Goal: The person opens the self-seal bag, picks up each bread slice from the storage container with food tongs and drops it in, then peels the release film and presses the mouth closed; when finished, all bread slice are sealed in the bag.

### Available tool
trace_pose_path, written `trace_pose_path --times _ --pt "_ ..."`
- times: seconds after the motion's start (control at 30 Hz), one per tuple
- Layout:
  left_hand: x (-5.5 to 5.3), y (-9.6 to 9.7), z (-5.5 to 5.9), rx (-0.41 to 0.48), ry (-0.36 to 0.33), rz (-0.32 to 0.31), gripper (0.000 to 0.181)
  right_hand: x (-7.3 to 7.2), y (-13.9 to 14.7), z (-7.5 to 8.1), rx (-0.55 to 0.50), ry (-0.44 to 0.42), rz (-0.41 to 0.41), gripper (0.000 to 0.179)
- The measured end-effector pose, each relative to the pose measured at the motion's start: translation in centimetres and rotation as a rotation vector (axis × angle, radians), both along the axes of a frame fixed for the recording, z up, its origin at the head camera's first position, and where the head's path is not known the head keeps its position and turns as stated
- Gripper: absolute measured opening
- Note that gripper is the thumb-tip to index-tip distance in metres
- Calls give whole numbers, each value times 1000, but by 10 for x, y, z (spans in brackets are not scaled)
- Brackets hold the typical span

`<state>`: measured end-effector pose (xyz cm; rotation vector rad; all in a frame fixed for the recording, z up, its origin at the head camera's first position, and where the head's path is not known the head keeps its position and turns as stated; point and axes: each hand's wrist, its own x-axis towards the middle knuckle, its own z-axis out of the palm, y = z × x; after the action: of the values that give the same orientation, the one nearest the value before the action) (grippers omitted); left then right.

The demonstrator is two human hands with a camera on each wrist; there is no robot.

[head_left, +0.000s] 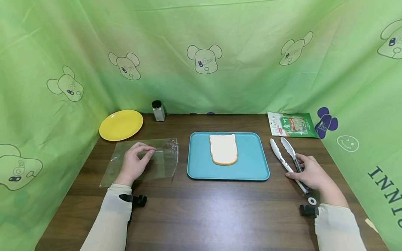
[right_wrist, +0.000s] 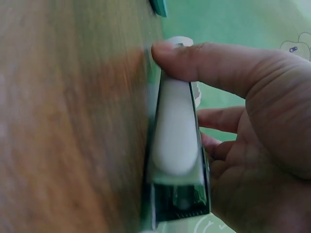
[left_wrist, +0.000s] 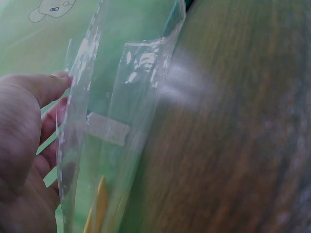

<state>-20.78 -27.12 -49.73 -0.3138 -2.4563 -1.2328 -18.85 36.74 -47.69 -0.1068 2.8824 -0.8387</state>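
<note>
My left hand [head_left: 134, 163] pinches the upper layer of a clear plastic bag [head_left: 166, 157] between thumb and fingertips. In the left wrist view the bag's film [left_wrist: 141, 63] rises from the table, its mouth parted. On the right, my right hand [head_left: 311, 174] grips a pair of tongs [head_left: 283, 160], thumb on one arm and fingers on the other. The tongs' tips point away from me and stand apart. Close up in the right wrist view, the thumb presses the tongs' white handle [right_wrist: 176, 131]. Between the hands, a slice of bread [head_left: 224, 149] lies on a blue tray [head_left: 253, 157].
A yellow plate [head_left: 121, 125] lies at the back left, beside a black-capped jar [head_left: 159, 111]. At the back right is a green and white packet [head_left: 293, 124], just beyond the tongs' tips. Green cloth [head_left: 202, 88] closes off the brown table [head_left: 217, 216] at the back and sides.
</note>
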Motion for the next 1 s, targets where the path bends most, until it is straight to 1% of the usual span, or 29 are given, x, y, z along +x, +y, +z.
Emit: trace_pose_path --times 0.27,0.47,0.7,0.83,1.0 --pt "0 0 0 -6 1 3 14 -1 4 -3 15 19 -53 89" --pt "0 0 0 -5 3 -3 14 0 4 -1 30 28 -79 85" --pt "0 0 -1 3 -6 -3 14 3 5 0 16 85 -105 74" --pt "0 -1 -2 8 -21 1 14 3 7 1 6 87 -111 72" --pt "0 0 -1 3 -19 1 15 4 7 1 -9 84 -108 75"
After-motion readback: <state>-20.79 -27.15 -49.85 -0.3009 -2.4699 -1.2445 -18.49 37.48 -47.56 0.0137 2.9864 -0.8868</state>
